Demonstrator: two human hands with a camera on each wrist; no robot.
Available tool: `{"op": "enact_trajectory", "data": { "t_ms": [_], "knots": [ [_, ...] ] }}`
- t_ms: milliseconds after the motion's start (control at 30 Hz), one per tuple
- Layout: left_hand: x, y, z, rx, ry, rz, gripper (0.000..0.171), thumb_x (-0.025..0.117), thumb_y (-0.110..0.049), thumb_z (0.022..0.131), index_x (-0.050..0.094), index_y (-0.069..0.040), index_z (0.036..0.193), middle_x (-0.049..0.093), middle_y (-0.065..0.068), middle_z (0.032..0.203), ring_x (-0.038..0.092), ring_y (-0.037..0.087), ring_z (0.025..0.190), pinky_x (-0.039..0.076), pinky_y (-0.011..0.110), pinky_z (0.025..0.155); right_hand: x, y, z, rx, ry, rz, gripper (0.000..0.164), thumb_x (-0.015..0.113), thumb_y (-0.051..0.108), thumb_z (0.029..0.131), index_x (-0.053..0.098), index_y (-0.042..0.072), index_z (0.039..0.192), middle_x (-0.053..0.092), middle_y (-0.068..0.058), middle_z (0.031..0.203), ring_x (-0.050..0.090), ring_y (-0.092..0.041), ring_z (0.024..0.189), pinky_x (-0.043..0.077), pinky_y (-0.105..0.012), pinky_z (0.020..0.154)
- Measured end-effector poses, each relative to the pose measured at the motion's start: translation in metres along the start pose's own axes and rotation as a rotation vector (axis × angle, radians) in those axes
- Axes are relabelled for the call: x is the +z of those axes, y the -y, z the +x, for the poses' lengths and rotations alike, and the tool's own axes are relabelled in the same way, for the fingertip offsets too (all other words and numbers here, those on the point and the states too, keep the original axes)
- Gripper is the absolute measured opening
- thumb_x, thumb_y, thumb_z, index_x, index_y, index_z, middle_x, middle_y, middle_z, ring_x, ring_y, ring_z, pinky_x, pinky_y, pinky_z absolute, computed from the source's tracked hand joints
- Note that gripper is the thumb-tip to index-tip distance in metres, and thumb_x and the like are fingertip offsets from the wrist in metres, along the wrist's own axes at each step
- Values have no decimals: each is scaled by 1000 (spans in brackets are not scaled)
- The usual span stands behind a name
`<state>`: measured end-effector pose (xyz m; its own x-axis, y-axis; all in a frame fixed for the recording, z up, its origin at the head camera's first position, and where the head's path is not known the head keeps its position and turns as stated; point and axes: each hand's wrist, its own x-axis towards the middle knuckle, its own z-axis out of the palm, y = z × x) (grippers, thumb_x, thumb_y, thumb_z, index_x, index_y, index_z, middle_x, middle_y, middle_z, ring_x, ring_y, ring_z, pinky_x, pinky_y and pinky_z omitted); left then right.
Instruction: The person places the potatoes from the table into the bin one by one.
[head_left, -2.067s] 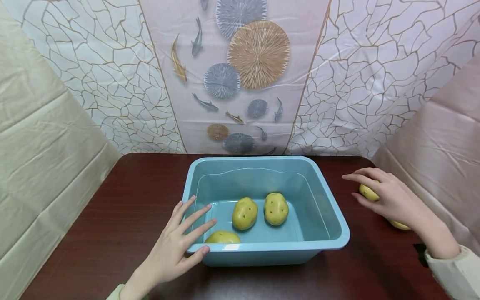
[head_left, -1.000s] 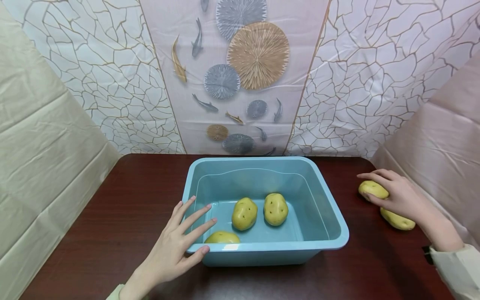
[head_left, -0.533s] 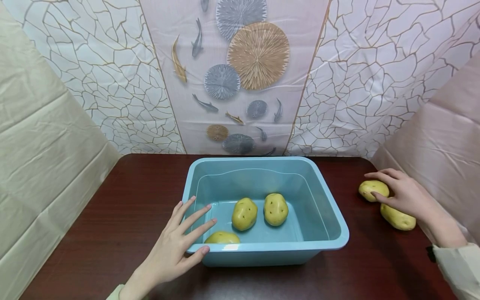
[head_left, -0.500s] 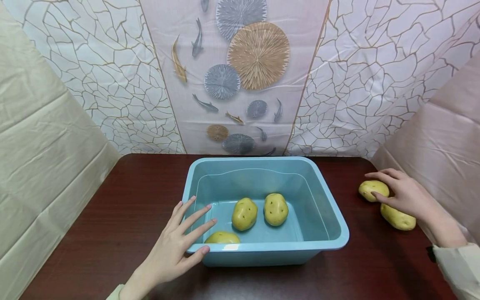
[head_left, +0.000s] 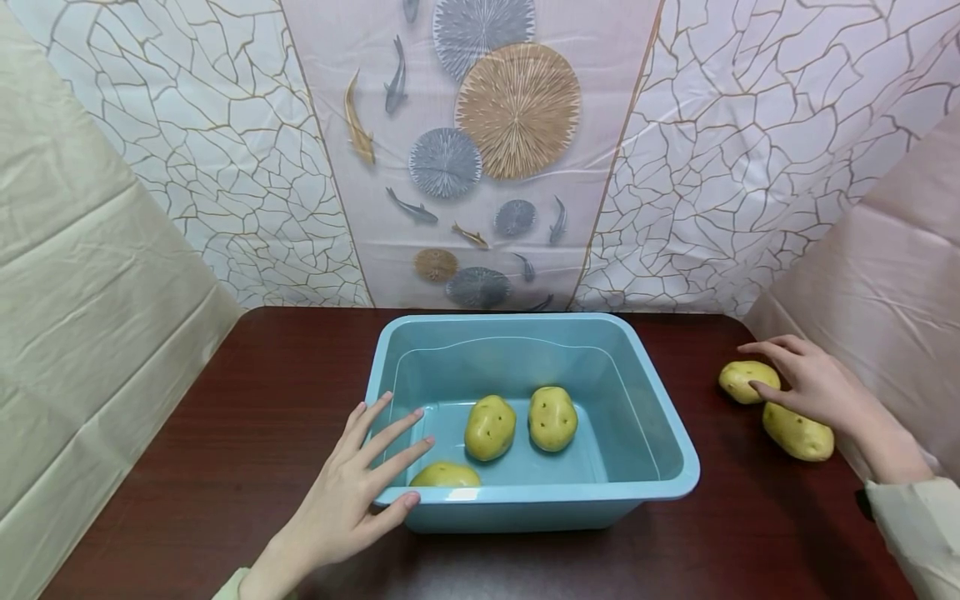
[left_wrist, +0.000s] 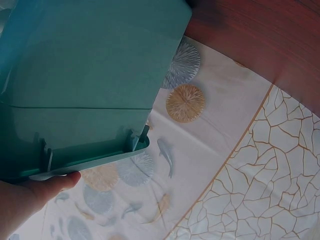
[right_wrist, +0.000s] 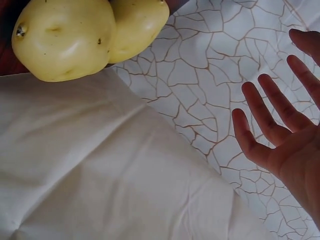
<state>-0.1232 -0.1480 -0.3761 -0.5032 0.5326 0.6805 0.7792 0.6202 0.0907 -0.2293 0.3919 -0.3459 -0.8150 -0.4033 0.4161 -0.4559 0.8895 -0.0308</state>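
My left hand (head_left: 341,492) lies with spread fingers over the front left corner of a light blue plastic tub (head_left: 686,479). In the left wrist view, its thumb touches the rim of the tub. Two yellow potatoes, a middle one (head_left: 490,427) and a right one (head_left: 552,418), sit on the tub floor. A third potato (head_left: 446,475) is partly hidden behind the front wall. Outside, on the right, a far potato (head_left: 748,382) and a near potato (head_left: 798,433) lie close together. Above them hovers my right hand (head_left: 821,387), fingers extended; the right wrist view shows it apart from both potatoes.
The dark reddish-brown table (head_left: 202,467) carries the tub near its middle. A patterned cloth (head_left: 480,167) hangs behind the back edge. Plain pale cloths rise at the left side (head_left: 97,350) and right side (head_left: 885,292).
My right hand has drawn back to the right from over the far potato, uncovering more of both loose potatoes. The left hand and the tub have stayed in place.
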Motion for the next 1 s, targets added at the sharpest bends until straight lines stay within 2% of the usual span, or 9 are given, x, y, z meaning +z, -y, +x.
{"op": "enact_trajectory", "data": {
  "t_ms": [200, 533, 767, 1000],
  "knots": [
    [0, 0, 0, 3, -2, -3, 41, 41, -40, 90, 55, -19, 123, 44, 6, 135, 24, 35, 132, 4, 42, 112, 3, -8, 0, -25, 17, -21, 50, 75, 10, 62, 57, 9, 108, 53, -13, 98, 48, -22, 78, 37, -38, 61],
    [0, 1, 0, 2, 1, -3, 41, 44, -39, 89, 54, -20, 124, 44, 6, 135, 24, 35, 132, 6, 45, 112, 8, -19, -1, -17, 18, 15, 50, 76, 6, 59, 58, 7, 106, 54, -19, 97, 53, -33, 81, 40, -46, 62],
    [0, 1, -1, 1, 2, -8, 42, 40, -41, 91, 54, -20, 124, 44, 6, 136, 24, 35, 133, 3, 42, 112, 11, -25, 3, -10, 60, 12, 49, 75, 8, 61, 57, 5, 107, 54, -23, 97, 52, -36, 85, 41, -49, 64],
    [0, 1, -1, 0, 5, -6, 42, 40, -41, 91, 53, -20, 124, 44, 6, 136, 24, 35, 133, 7, 46, 111, 16, -32, 5, 28, 127, -6, 50, 75, 13, 64, 56, 3, 108, 53, -25, 97, 52, -38, 84, 41, -51, 63]
  ]
}}
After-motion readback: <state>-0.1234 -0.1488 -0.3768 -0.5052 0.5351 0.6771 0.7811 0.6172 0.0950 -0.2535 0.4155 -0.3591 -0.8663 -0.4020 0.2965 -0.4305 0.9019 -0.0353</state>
